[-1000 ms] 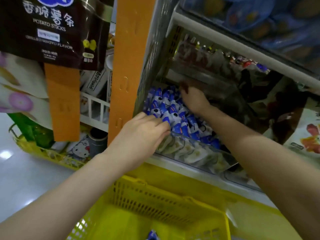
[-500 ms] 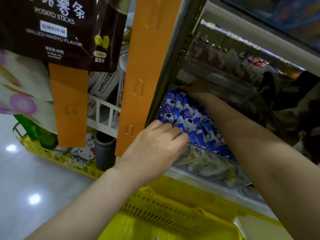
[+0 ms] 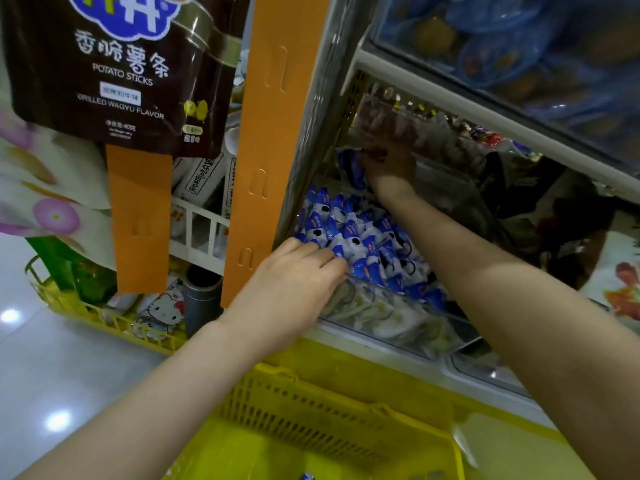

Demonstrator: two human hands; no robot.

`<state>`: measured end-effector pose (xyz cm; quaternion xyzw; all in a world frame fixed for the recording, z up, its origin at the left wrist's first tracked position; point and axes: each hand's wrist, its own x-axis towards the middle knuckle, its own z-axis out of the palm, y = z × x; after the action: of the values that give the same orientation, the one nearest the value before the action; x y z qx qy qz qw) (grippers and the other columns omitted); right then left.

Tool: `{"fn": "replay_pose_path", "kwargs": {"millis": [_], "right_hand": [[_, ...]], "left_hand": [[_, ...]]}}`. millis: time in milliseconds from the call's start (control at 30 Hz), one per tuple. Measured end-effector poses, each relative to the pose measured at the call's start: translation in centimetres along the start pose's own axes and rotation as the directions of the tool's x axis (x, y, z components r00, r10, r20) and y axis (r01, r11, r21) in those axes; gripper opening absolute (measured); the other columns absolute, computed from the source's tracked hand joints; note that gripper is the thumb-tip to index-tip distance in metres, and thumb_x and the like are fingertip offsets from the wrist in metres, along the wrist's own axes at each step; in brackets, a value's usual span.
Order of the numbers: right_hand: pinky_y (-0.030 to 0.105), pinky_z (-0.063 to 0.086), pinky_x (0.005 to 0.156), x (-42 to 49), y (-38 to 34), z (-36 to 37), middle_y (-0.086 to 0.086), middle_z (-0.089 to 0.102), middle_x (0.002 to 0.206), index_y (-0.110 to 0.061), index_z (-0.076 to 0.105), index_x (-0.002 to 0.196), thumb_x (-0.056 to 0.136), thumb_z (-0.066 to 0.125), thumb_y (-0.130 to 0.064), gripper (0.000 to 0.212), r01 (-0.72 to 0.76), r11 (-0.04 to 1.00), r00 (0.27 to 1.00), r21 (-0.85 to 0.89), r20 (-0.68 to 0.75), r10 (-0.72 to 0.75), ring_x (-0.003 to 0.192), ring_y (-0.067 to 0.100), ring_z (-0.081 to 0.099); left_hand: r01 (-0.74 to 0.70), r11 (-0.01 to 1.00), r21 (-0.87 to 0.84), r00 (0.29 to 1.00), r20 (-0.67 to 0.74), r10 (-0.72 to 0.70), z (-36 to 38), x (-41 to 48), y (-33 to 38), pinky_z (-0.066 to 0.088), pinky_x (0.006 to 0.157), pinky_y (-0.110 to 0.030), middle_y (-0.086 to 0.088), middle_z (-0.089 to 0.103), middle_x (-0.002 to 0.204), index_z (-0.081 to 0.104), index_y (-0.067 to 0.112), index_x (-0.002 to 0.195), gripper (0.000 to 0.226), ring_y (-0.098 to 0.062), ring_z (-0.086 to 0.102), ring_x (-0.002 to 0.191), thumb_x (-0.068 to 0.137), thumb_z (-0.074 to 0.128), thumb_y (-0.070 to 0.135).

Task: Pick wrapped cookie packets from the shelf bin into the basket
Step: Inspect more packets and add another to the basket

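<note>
Fingers [image 3: 322, 259] of left hand [image 3: 294, 289] lie straight on cookie packets [image 3: 367, 244] at front-left corner of shelf bin [image 3: 412, 301], gripping nothing. Right hand [image 3: 389, 164], at bin's back, looks curled round one raised packet [image 3: 351, 168], blurred. Basket [image 3: 346, 407] sits below bin's front rim, so loaded right hand likely has the longer trip down.

1. A white shelf [image 3: 374, 344] carries a clear bin [image 3: 398, 315] at its front edge.
2. Blue-and-white packets [image 3: 367, 237] are heaped in the bin.
3. Another clear bin [image 3: 485, 374] sits just beside it, to the right.
</note>
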<state>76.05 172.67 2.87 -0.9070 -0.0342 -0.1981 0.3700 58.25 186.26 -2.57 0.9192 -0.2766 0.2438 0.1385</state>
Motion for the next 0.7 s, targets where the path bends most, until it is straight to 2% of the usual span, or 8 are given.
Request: {"fn": "replay_pose_path", "kwargs": {"millis": [100,167,267,367,467,533,567,700], "right_hand": [[0.027,0.047,0.086,-3.3,-1.0,-2.8,0.010,0.066,0.105,-0.013,0.067,0.098,0.091,0.054,-0.016,0.014,0.124,0.986,0.990,0.111,-0.087,-0.115,0.092,0.014,0.057],[0.018,0.046,0.082,-5.9,-1.7,-4.8,0.004,0.066,0.101,-0.012,0.065,0.103,0.091,0.055,-0.017,0.016,0.219,0.972,0.970,0.079,-0.122,-0.209,0.092,0.010,0.058],[0.010,0.043,0.074,-10.9,-2.9,-7.7,-0.006,0.060,0.092,-0.019,0.059,0.095,0.092,0.054,-0.019,0.006,0.358,0.927,0.927,0.116,-0.167,-0.337,0.084,0.001,0.055],[0.010,0.041,0.069,-15.7,-3.1,-9.5,-0.015,0.055,0.082,-0.021,0.053,0.090,0.092,0.051,-0.014,0.007,0.367,0.893,0.930,0.260,-0.120,-0.347,0.075,-0.006,0.052],[0.012,0.044,0.066,-19.7,-2.2,-10.0,-0.012,0.058,0.080,-0.021,0.056,0.085,0.092,0.051,-0.008,0.016,0.193,0.885,0.957,0.424,0.119,-0.266,0.072,-0.004,0.055],[0.015,0.049,0.065,-22.1,-1.2,-9.4,-0.004,0.062,0.082,-0.022,0.057,0.082,0.093,0.050,-0.007,0.020,-0.004,0.877,0.940,0.480,0.300,-0.160,0.074,0.001,0.059],[0.017,0.050,0.063,-23.1,-0.8,-8.9,-0.001,0.062,0.082,-0.021,0.056,0.082,0.093,0.049,-0.006,0.020,-0.110,0.853,0.924,0.510,0.368,-0.102,0.072,0.003,0.060],[0.013,0.048,0.054,-25.3,0.8,-7.6,0.004,0.062,0.080,-0.007,0.058,0.094,0.098,0.041,-0.015,0.019,-0.406,0.751,0.850,0.522,0.517,0.100,0.062,-0.002,0.060]], "left_hand": [[0.042,0.996,-0.084,0.999,0.034,-0.039,-0.1,-0.4,0.3,0.029,0.087,-0.026,0.001,0.063,0.105,0.059,0.017,0.112,0.023,-0.019,0.054,0.100,0.096,0.044,0.022],[0.053,0.984,-0.173,0.999,0.001,-0.053,-0.1,-1.1,0.6,0.022,0.094,-0.021,0.001,0.056,0.117,0.053,0.017,0.123,0.030,-0.016,0.046,0.112,0.098,0.038,0.024],[0.118,0.919,-0.376,0.984,-0.082,-0.159,-0.9,-2.4,2.0,0.026,0.089,-0.013,0.008,0.051,0.113,0.053,0.018,0.123,0.030,-0.005,0.041,0.109,0.098,0.037,0.022],[0.212,0.753,-0.623,0.914,-0.145,-0.378,-1.4,-3.4,3.5,0.033,0.083,-0.008,0.016,0.051,0.101,0.054,0.022,0.112,0.023,0.003,0.046,0.099,0.098,0.037,0.028],[0.311,0.323,-0.894,0.838,0.097,-0.537,-2.0,-4.3,5.3,0.045,0.082,-0.016,0.011,0.061,0.102,0.056,0.022,0.107,0.036,-0.002,0.058,0.096,0.092,0.037,0.049],[0.386,0.038,-0.922,0.800,0.313,-0.512,-1.8,-5.0,6.6,0.052,0.070,-0.019,0.006,0.069,0.093,0.060,0.020,0.104,0.037,-0.005,0.065,0.085,0.088,0.039,0.045],[0.413,-0.045,-0.909,0.775,0.377,-0.507,-1.6,-5.3,7.1,0.053,0.063,-0.017,0.007,0.071,0.086,0.062,0.020,0.099,0.029,-0.004,0.066,0.078,0.089,0.042,0.038],[0.499,-0.027,-0.866,0.701,0.422,-0.575,-0.9,-6.4,8.2,0.052,0.061,-0.026,0.005,0.066,0.074,0.060,0.017,0.085,0.012,-0.003,0.063,0.069,0.093,0.051,0.017]]}}
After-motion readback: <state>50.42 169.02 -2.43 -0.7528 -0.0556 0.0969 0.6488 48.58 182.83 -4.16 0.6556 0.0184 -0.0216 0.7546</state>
